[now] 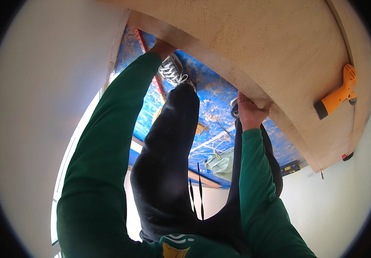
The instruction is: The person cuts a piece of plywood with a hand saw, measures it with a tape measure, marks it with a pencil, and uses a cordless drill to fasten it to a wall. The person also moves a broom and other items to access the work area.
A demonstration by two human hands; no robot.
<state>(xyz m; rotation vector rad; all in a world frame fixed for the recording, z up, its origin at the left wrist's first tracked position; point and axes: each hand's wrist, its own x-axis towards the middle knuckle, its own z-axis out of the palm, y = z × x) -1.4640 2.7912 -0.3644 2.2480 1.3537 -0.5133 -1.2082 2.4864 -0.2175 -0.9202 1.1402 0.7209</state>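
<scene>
A large light-brown wooden panel (262, 38) spans the upper part of the view, its pale near edge slanting down to the right. My right hand (253, 114) is closed on that edge, thumb against its face; the other fingers are partly out of sight. Farther left, my left hand (163, 48) is at the same edge near the panel's left corner, its fingers hidden by the board. An orange cordless drill (338, 95) rests on the panel toward the right side, away from both hands.
Below lies a blue floor cover (213, 101) strewn with sawdust. My sneaker (174, 71) stands near a red bar-shaped tool (140, 41). A grey-green cloth or bag (222, 164), yellowish cord (214, 148) and a black-and-yellow case (290, 167) lie closer. A white wall (35, 107) bounds the left.
</scene>
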